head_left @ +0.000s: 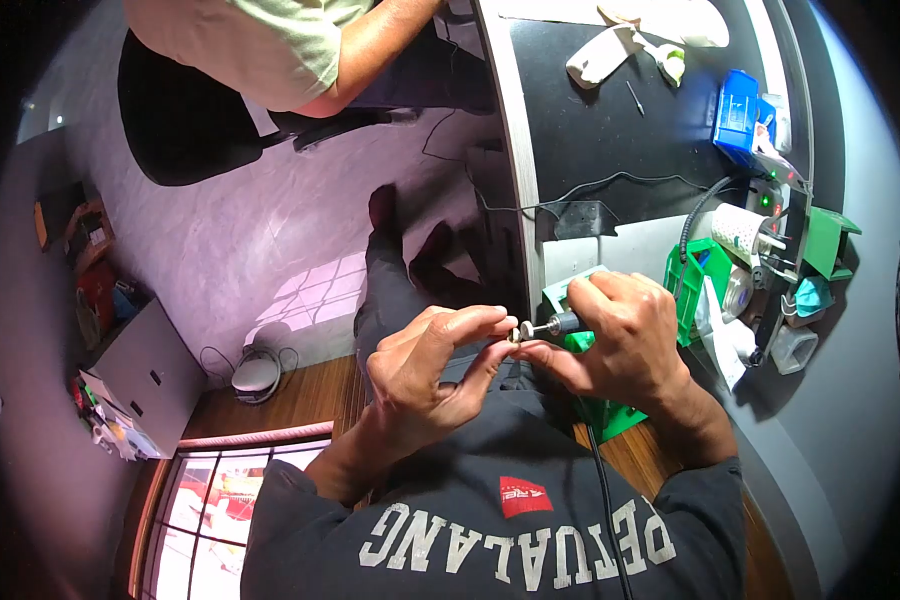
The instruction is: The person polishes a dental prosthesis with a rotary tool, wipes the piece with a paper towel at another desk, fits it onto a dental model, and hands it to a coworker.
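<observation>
My right hand (630,335) grips a rotary tool (567,322), its metal body pointing left out of my fingers. A small round polishing head (528,329) sits on the tool's thin shaft. My left hand (425,370) pinches a small gold-coloured piece that looks like a ring (514,336) between thumb and fingertips. The piece is right beside the head, and I cannot tell whether they touch. My right thumb reaches across close to the left fingertips. A dark cable (604,490) runs down over my shirt.
On the right stand a green bin (705,285), a white perforated cup (738,230) and a blue bin (736,112). Another person's arm (385,40) is at the black table (610,140), beside a black chair (175,120). Thin wires cross the table. A drawer cabinet (145,375) stands left.
</observation>
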`<state>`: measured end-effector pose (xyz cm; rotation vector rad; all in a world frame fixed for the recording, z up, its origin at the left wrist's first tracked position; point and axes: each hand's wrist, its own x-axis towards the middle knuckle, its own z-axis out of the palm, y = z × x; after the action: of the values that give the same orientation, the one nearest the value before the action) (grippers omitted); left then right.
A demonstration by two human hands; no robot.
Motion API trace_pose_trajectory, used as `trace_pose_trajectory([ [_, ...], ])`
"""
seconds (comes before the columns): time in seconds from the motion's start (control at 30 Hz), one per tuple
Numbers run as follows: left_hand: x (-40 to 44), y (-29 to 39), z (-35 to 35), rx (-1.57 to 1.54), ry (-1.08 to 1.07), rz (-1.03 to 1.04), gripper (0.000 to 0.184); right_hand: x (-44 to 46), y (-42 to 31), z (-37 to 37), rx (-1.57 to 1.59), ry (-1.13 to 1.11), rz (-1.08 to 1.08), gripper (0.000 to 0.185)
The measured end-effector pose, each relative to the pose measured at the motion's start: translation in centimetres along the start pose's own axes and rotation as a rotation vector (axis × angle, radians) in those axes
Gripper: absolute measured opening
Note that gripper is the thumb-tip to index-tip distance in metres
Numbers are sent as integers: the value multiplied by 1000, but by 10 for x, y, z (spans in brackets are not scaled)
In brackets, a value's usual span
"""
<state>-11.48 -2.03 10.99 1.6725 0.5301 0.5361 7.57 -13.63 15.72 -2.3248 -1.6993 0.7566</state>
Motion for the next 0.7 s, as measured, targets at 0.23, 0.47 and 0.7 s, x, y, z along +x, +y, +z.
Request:
trace_pose_trajectory([
  [0.23,1,1,-2,21,-4,11,39,2,-1,-1,-1,-6,-40,56],
  [0.47,1,1,-2,17,-6,5,41,2,-1,2,16,9,-55,56],
  [0.7,-2,-2,-1,-37,-1,-14,46,2,1,-3,-11,51,-71,60],
])
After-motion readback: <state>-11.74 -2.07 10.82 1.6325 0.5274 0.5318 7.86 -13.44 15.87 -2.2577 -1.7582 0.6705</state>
